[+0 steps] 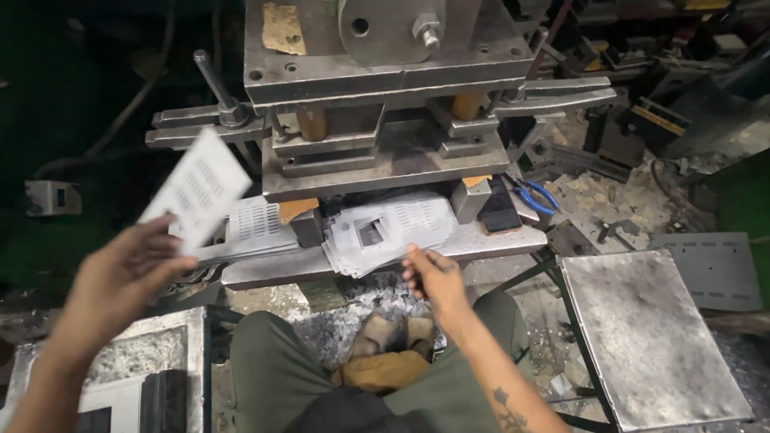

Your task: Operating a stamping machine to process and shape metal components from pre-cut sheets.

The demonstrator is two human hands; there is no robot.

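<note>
My left hand (120, 269) holds a thin perforated metal sheet (196, 188), raised and blurred at the left of the press. Below the front edge of the press bed (513, 239), my right hand (433, 277) has its fingers apart, its fingertips touching a stack of perforated metal sheets (385, 228). That stack lies on the bed under the die. Another perforated sheet (253, 220) lies to the left on the bed.
A heavy steel press (385, 88) fills the middle, with a die plate (385, 164) above the bed. Blue-handled pliers (533, 195) lie at the right of the bed. A grey metal tray table (650, 337) stands at right, another tray (152, 353) at lower left. Metal scrap (361, 309) covers the floor.
</note>
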